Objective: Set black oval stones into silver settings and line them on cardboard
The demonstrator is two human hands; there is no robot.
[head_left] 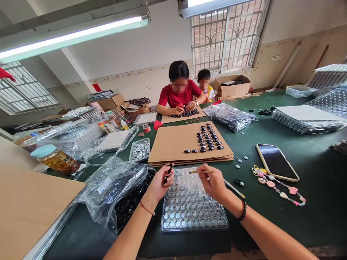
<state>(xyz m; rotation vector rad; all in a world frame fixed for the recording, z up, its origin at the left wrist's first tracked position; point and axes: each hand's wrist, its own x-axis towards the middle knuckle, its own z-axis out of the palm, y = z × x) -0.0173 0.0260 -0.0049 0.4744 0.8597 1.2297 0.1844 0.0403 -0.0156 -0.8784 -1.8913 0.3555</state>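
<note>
My left hand [160,181] pinches small glossy black oval pieces [170,168] between its curled fingers, above the left side of a clear plastic tray [195,229]. Round silvery discs [189,207] fill the tray's nearer rows; its far part shows a pale dimpled surface. In my right hand [213,180] is a thin wooden stick [202,172] with a dark tip, held like a pen over the tray's far half. Beyond the tray, rows of black oval pieces [208,139] lie on the right part of a stacked cardboard sheet [173,144].
A bag of black pieces [108,191] lies left of the tray, with a tub of metal parts [140,150] behind it. To the right are a white pen [234,188], a phone [276,162] and a beaded strap [283,195]. Across the table a person in red [180,94] handles black pieces.
</note>
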